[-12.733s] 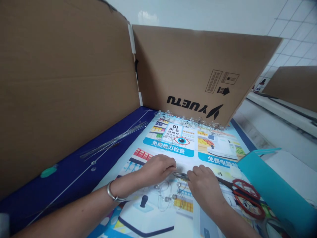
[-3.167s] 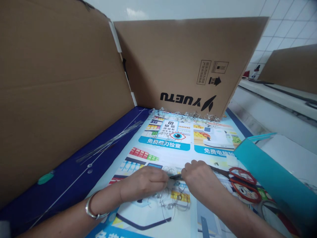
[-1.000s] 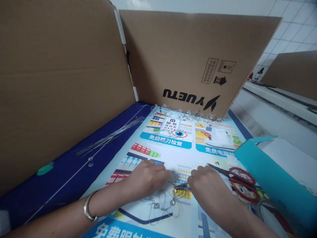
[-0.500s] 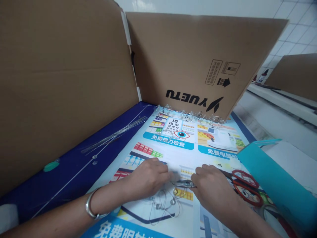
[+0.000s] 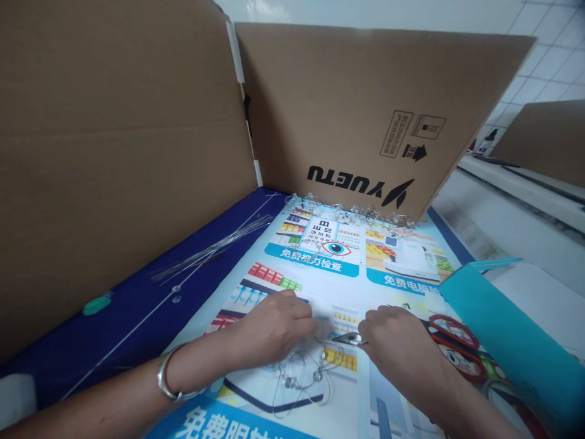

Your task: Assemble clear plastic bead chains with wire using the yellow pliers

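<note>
My right hand [image 5: 390, 335] is closed around a pair of pliers [image 5: 350, 338], whose metal jaws point left toward my other hand. My left hand [image 5: 286, 323], with a silver bangle on its wrist, pinches thin wire [image 5: 324, 340] at the fingertips. Below the fingers hangs or lies a tangle of looped wire with clear beads [image 5: 317, 375]; I cannot tell how much of it rests on the printed sheet [image 5: 347, 390]. The plier handles are hidden in my right palm.
Red-handled scissors [image 5: 457, 332] lie right of my right hand, by a teal box [image 5: 507, 341]. Straight wires [image 5: 214, 247] lie on the blue surface at left. Several wire-and-bead pieces [image 5: 351, 213] line the foot of the cardboard wall [image 5: 365, 110]. A green item [image 5: 97, 305] sits far left.
My right hand and the pliers have shifted slightly right, so the jaws are farther from my left fingertips. My left hand has hardly moved.
</note>
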{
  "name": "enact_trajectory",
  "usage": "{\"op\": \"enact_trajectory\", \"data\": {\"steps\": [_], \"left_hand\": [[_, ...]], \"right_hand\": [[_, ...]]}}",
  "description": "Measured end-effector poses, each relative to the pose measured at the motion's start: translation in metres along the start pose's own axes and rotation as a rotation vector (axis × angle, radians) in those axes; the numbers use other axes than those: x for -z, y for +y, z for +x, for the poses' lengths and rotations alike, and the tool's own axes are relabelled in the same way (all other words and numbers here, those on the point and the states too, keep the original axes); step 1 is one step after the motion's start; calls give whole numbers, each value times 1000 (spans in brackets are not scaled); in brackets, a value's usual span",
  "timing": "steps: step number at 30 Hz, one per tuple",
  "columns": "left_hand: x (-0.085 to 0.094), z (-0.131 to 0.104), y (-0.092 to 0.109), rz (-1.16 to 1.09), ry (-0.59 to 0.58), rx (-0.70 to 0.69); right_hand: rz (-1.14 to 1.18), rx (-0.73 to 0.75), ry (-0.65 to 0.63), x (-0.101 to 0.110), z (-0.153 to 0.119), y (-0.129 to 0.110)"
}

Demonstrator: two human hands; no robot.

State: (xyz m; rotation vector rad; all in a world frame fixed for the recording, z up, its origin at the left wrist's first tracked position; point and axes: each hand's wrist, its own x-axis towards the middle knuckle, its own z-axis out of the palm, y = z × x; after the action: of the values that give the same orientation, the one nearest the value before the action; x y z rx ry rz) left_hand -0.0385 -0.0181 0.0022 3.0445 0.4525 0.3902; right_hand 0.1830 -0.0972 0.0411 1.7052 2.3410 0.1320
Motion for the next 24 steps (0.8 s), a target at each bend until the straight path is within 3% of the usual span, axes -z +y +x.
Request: {"op": "enact_trajectory", "data": {"steps": [6, 12, 17, 24], "left_hand": [[6, 2, 2, -246, 35, 108], [4, 2, 4, -264, 60, 227], [3, 1, 5, -240, 77, 290], [2, 0, 4, -246, 73, 264]], "right_hand": [[2, -20, 55, 0, 2, 6], [130, -18, 198, 9, 2, -8], [83, -12, 190, 4, 3, -12], [-3, -6, 123, -6, 4, -7]]}}
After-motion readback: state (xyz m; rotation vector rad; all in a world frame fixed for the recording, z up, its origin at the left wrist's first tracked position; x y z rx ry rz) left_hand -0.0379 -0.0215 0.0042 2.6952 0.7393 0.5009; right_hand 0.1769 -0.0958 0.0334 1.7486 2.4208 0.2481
